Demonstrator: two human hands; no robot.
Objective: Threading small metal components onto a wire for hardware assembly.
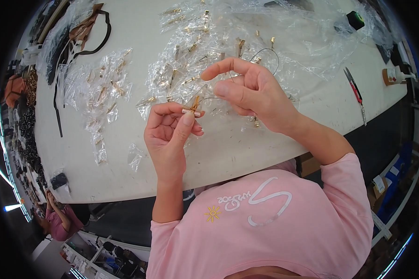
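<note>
My left hand (168,135) pinches a small gold metal fitting (195,106) between thumb and fingertips, just above the table. A thin dark thread (209,98) runs from that fitting to my right hand (258,95). The right hand's index finger and thumb stretch toward the left, while its other fingers curl round the thread. Beyond the knuckles, the thread loops out in a wide curve. Whether a needle is on it cannot be made out. Behind both hands lie many similar gold fittings (240,44) in clear plastic bags (170,63).
More bagged fittings (116,88) lie at the left of the pale table (209,160). Red-handled thread snips (354,86) and a small bottle (395,75) are at the right. Black and brown straps (86,32) lie far left. Another person (63,221) is at the lower left.
</note>
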